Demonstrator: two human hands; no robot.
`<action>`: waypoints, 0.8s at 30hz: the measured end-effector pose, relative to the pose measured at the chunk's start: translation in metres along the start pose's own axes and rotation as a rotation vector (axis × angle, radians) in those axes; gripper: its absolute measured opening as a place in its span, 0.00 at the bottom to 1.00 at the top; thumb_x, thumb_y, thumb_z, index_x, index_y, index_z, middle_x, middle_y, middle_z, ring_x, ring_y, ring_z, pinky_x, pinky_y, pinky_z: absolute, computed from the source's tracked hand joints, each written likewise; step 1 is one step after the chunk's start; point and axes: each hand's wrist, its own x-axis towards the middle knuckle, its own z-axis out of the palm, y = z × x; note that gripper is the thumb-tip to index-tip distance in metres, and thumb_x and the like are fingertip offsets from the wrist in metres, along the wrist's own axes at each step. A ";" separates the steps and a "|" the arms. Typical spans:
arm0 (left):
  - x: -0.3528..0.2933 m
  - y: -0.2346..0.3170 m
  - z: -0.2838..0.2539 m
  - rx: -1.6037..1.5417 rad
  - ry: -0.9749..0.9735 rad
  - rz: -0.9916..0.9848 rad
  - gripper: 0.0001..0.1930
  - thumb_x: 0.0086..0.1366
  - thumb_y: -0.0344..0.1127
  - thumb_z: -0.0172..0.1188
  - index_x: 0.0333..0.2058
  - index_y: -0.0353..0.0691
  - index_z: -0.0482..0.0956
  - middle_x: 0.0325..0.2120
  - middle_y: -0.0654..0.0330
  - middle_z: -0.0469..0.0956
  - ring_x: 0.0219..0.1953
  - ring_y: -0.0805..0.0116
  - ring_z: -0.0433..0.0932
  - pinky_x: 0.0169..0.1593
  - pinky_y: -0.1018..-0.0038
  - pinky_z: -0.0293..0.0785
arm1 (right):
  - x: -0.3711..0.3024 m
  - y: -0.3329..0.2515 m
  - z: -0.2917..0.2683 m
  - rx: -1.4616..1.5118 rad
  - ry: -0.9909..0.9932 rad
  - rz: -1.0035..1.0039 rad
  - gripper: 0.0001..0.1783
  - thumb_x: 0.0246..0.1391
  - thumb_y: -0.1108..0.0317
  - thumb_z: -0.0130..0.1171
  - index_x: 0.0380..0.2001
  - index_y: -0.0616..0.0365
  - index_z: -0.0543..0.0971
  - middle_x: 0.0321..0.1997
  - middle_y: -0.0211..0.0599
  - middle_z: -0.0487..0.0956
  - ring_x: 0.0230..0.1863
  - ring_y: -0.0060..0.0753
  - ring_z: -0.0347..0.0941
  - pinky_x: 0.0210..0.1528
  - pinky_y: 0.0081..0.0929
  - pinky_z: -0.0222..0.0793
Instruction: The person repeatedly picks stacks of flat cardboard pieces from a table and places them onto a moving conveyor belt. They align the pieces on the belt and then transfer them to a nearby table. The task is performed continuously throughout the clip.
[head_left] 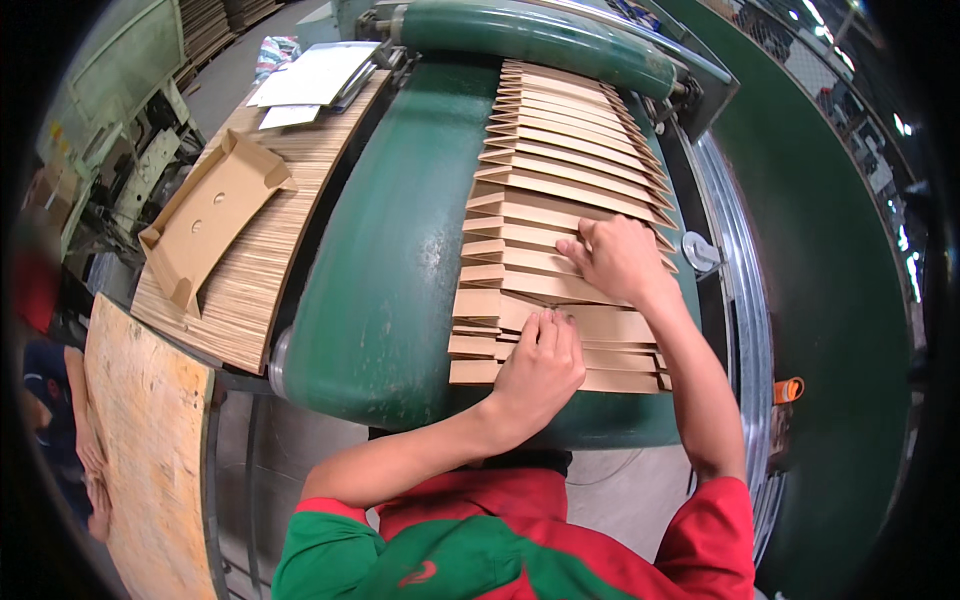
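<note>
A long overlapping row of brown folded cardboard pieces (575, 180) lies on the green conveyor belt (385, 260). Near the close end of the row, my left hand (545, 360) has its fingers curled down onto a folded cardboard piece, fingertips at its upper edge. Farther up and to the right, my right hand (622, 260) is bent over the row, thumb and fingers closing on the edge of another piece. The undersides of both hands' fingers are hidden. Around my hands the nearest pieces sit less evenly than the closely packed ones toward the roller.
A green roller (540, 45) spans the belt's far end. Left of the belt, a stack of corrugated sheets (255, 285) carries an open cardboard tray (215, 215) and white papers (315, 75). A wooden board (145, 440) stands lower left, beside another person's arm (85, 430). Metal rails run along the right.
</note>
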 end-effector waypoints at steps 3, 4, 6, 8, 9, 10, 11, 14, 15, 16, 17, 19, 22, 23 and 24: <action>-0.001 0.002 -0.001 -0.008 -0.019 -0.013 0.25 0.62 0.34 0.60 0.55 0.23 0.80 0.52 0.40 0.83 0.57 0.49 0.81 0.68 0.59 0.72 | -0.006 -0.011 0.003 -0.153 0.084 -0.052 0.33 0.62 0.38 0.64 0.29 0.63 0.87 0.44 0.58 0.83 0.55 0.60 0.75 0.57 0.56 0.69; -0.001 0.002 -0.001 -0.007 -0.012 -0.020 0.25 0.62 0.34 0.60 0.55 0.23 0.80 0.52 0.40 0.83 0.57 0.49 0.81 0.68 0.59 0.72 | -0.006 -0.011 0.002 -0.213 0.168 -0.118 0.35 0.60 0.36 0.65 0.28 0.63 0.88 0.50 0.58 0.83 0.62 0.59 0.72 0.63 0.56 0.66; 0.000 0.002 -0.002 -0.006 -0.005 -0.024 0.25 0.62 0.34 0.60 0.55 0.23 0.80 0.52 0.40 0.83 0.58 0.49 0.81 0.68 0.59 0.72 | 0.001 -0.006 -0.003 -0.160 0.225 -0.156 0.39 0.55 0.31 0.66 0.26 0.67 0.88 0.56 0.51 0.80 0.70 0.56 0.62 0.68 0.55 0.57; 0.001 0.003 -0.002 -0.006 -0.010 -0.024 0.26 0.62 0.34 0.60 0.56 0.22 0.80 0.53 0.39 0.83 0.58 0.48 0.81 0.68 0.58 0.72 | 0.013 0.004 -0.006 -0.162 0.293 -0.200 0.42 0.51 0.29 0.68 0.23 0.68 0.87 0.53 0.49 0.79 0.67 0.53 0.64 0.67 0.52 0.59; 0.000 0.003 -0.001 -0.004 -0.013 -0.021 0.26 0.62 0.34 0.60 0.56 0.22 0.80 0.53 0.39 0.82 0.58 0.48 0.81 0.68 0.58 0.72 | 0.019 0.010 -0.006 -0.027 0.341 -0.270 0.42 0.50 0.29 0.70 0.20 0.68 0.86 0.48 0.49 0.81 0.60 0.52 0.71 0.63 0.49 0.65; 0.000 0.004 -0.001 -0.003 -0.016 -0.020 0.26 0.63 0.34 0.59 0.56 0.22 0.80 0.53 0.39 0.82 0.58 0.48 0.81 0.68 0.58 0.72 | 0.026 0.017 -0.006 0.077 0.188 -0.233 0.42 0.49 0.29 0.70 0.22 0.68 0.84 0.45 0.50 0.81 0.56 0.52 0.74 0.60 0.48 0.68; -0.001 0.004 0.000 -0.003 -0.019 -0.017 0.26 0.63 0.34 0.59 0.57 0.22 0.79 0.53 0.39 0.82 0.58 0.48 0.81 0.68 0.57 0.72 | 0.032 0.023 -0.005 0.185 0.068 -0.201 0.42 0.49 0.29 0.71 0.23 0.68 0.83 0.42 0.51 0.81 0.52 0.52 0.77 0.56 0.47 0.71; -0.004 0.005 0.001 0.011 0.025 -0.029 0.27 0.64 0.35 0.58 0.58 0.22 0.78 0.54 0.38 0.82 0.59 0.47 0.81 0.69 0.56 0.71 | 0.038 0.033 0.007 0.215 0.064 -0.145 0.41 0.50 0.31 0.72 0.33 0.65 0.74 0.33 0.53 0.80 0.37 0.57 0.79 0.46 0.47 0.76; -0.005 0.005 0.001 -0.001 0.012 -0.024 0.27 0.65 0.35 0.57 0.59 0.22 0.78 0.55 0.38 0.81 0.59 0.47 0.80 0.69 0.56 0.71 | 0.041 0.035 0.010 0.223 0.091 -0.169 0.41 0.51 0.31 0.72 0.35 0.64 0.72 0.32 0.53 0.80 0.36 0.58 0.79 0.46 0.48 0.76; -0.005 0.004 -0.001 -0.004 0.033 -0.028 0.27 0.65 0.35 0.57 0.59 0.23 0.78 0.55 0.38 0.81 0.60 0.47 0.80 0.69 0.55 0.71 | 0.043 0.037 0.012 0.230 0.090 -0.132 0.45 0.54 0.29 0.68 0.45 0.68 0.75 0.37 0.59 0.82 0.42 0.62 0.81 0.51 0.50 0.75; -0.003 0.003 -0.002 0.001 0.046 -0.030 0.27 0.65 0.35 0.57 0.59 0.23 0.77 0.56 0.38 0.81 0.60 0.46 0.80 0.69 0.55 0.71 | 0.048 0.038 0.013 0.188 0.079 -0.169 0.47 0.54 0.28 0.66 0.49 0.69 0.75 0.40 0.61 0.83 0.44 0.63 0.81 0.53 0.51 0.75; 0.004 0.000 -0.006 -0.039 0.041 -0.059 0.28 0.66 0.36 0.57 0.62 0.26 0.76 0.59 0.39 0.78 0.64 0.45 0.77 0.72 0.51 0.66 | 0.058 0.038 0.014 0.088 0.083 -0.198 0.53 0.56 0.25 0.62 0.58 0.72 0.74 0.45 0.66 0.83 0.49 0.66 0.81 0.56 0.53 0.74; 0.021 -0.005 -0.009 -0.121 -0.051 -0.110 0.28 0.67 0.38 0.57 0.63 0.29 0.76 0.61 0.39 0.76 0.64 0.45 0.75 0.72 0.48 0.63 | 0.077 0.044 0.004 0.100 -0.127 -0.186 0.56 0.60 0.25 0.55 0.65 0.73 0.72 0.52 0.72 0.81 0.57 0.67 0.78 0.63 0.51 0.70; 0.027 -0.006 -0.008 -0.095 -0.020 -0.137 0.26 0.67 0.37 0.58 0.61 0.29 0.77 0.57 0.40 0.78 0.61 0.45 0.77 0.70 0.49 0.66 | 0.079 0.045 0.002 0.110 -0.188 -0.176 0.54 0.61 0.26 0.54 0.65 0.72 0.72 0.53 0.73 0.81 0.58 0.67 0.78 0.65 0.50 0.69; 0.029 -0.005 -0.007 -0.093 -0.097 -0.115 0.26 0.66 0.37 0.59 0.60 0.29 0.77 0.56 0.41 0.79 0.60 0.45 0.78 0.69 0.49 0.67 | 0.080 0.044 0.001 0.038 -0.190 -0.207 0.51 0.63 0.28 0.52 0.62 0.72 0.75 0.46 0.72 0.83 0.51 0.68 0.80 0.58 0.53 0.72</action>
